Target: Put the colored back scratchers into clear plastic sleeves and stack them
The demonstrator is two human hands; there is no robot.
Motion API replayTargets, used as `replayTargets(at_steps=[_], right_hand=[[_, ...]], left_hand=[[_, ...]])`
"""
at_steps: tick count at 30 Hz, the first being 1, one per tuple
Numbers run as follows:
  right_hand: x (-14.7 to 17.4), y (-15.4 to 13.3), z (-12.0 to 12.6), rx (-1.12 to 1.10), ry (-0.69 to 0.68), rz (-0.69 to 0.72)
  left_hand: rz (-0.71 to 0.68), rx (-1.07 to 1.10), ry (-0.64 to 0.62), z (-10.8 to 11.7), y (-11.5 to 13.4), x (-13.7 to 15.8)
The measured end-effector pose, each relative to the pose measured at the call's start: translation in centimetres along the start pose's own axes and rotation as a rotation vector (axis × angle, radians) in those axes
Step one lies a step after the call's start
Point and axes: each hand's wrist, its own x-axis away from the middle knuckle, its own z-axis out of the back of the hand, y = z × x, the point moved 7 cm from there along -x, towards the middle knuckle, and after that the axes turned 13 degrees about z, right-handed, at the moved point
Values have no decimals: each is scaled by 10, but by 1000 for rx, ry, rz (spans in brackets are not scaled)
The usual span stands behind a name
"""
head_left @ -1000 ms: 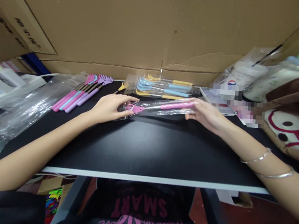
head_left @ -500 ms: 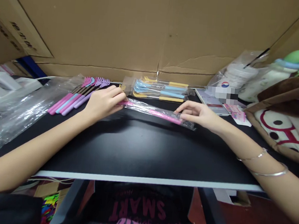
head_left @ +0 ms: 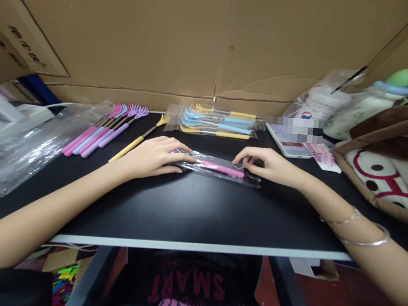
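A pink-handled back scratcher (head_left: 223, 168) lies inside a clear plastic bag (head_left: 219, 179) on the black tabletop. My left hand (head_left: 153, 157) rests flat over the bag's left end, fingers stretched out, and hides most of the claw end. At the right end, my right hand (head_left: 260, 163) has its fingers curled in a pinch at the bag's edge. Just behind my left hand is a loose yellow back scratcher (head_left: 137, 142). Several pink, blue and purple back scratchers (head_left: 101, 137) lie unbagged farther left.
Bagged yellow and blue back scratchers (head_left: 221, 123) are stacked at the back by the cardboard wall (head_left: 146, 38). Empty clear bags (head_left: 39, 153) lie at the left. On the right are a phone (head_left: 290, 144), a cup (head_left: 324, 104), a bottle (head_left: 383, 104) and a brown bag (head_left: 380, 135).
The bagged pink back scratcher has come down nearer to me onto the tabletop. My left hand has moved nearer and flattened on it, uncovering the yellow back scratcher.
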Motion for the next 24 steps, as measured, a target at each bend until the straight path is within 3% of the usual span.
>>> replayTargets(at_steps=[4, 10, 14, 20, 24], right_hand=[[6, 3, 10, 141, -38, -75], [22, 16, 15, 239, -211, -337], [28, 23, 15, 261, -222, -427], [23, 20, 7, -41, -115, -363], [19, 19, 0, -290, -12, -410]], left_hand=[[-17, -8, 1, 2, 6, 0], [-49, -53, 33, 7, 13, 1], [-72, -66, 58, 9, 18, 2], [-55, -35, 78, 7, 17, 2], [-51, -19, 77, 5, 17, 3]])
